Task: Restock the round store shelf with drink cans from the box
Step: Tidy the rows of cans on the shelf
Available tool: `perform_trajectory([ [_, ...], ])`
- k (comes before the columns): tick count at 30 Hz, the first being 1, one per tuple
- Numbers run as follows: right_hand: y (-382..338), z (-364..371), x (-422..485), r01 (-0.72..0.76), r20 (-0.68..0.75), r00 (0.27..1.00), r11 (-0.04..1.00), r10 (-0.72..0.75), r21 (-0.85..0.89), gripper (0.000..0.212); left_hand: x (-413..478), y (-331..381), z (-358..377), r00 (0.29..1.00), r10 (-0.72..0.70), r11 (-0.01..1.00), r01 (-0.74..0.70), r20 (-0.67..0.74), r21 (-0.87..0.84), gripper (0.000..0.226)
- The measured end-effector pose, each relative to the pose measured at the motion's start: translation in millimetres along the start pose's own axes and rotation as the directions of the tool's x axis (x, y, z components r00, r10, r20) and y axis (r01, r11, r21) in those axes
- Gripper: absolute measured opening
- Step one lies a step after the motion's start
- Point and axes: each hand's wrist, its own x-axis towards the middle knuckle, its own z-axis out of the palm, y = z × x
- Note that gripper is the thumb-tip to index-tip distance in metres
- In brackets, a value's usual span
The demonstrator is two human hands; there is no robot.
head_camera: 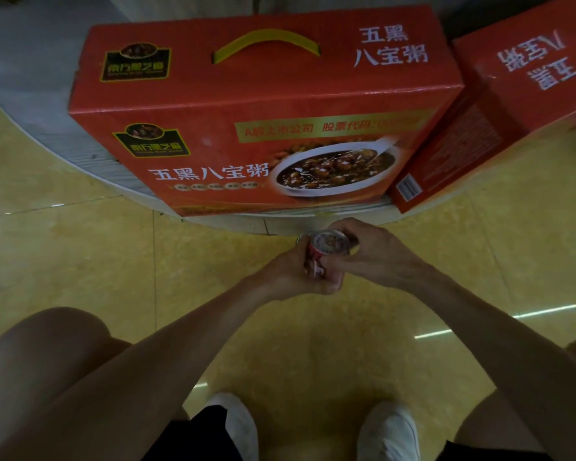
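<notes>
A red can (323,252) with a printed lid sits between both hands, above the yellow floor just in front of the round shelf. My left hand (293,274) grips the can's body from below and the left. My right hand (376,251) curls over its top and right side, fingers on the lid's rim. A large red carton (246,104) with a yellow handle stands shut on the round shelf's grey base (30,78), right behind the hands.
A second red carton (519,94) lies at the right, leaning against the first. The shelf's curved white edge (233,224) runs just beyond the hands. Shiny yellow floor tiles (80,244) spread to the left and below. My knees and white shoes show at the bottom.
</notes>
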Motion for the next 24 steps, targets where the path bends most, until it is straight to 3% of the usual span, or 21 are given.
perform_trajectory([
  [3,-4.1,-8.1,1.2,0.022,-0.059,0.998,0.985,-0.012,0.173,0.037,-3.4,7.3,0.2,0.999,0.037,0.964,-0.042,-0.023,-0.264,0.093],
  [6,-10.5,-10.0,-2.5,0.069,-0.092,0.995,0.91,-0.034,0.409,0.038,-9.9,19.0,-1.8,0.994,0.071,0.934,-0.096,-0.086,-0.344,0.077],
  [11,-18.4,-13.7,-12.2,0.109,-0.134,0.99,0.865,-0.049,0.489,0.031,-21.4,41.5,3.6,0.975,0.06,0.922,-0.136,-0.213,-0.362,0.057],
  [24,-30.6,-26.0,-29.6,0.024,-0.065,0.998,0.751,0.025,0.659,0.051,-40.6,63.7,20.1,0.956,0.078,0.913,-0.182,-0.282,-0.364,0.072],
])
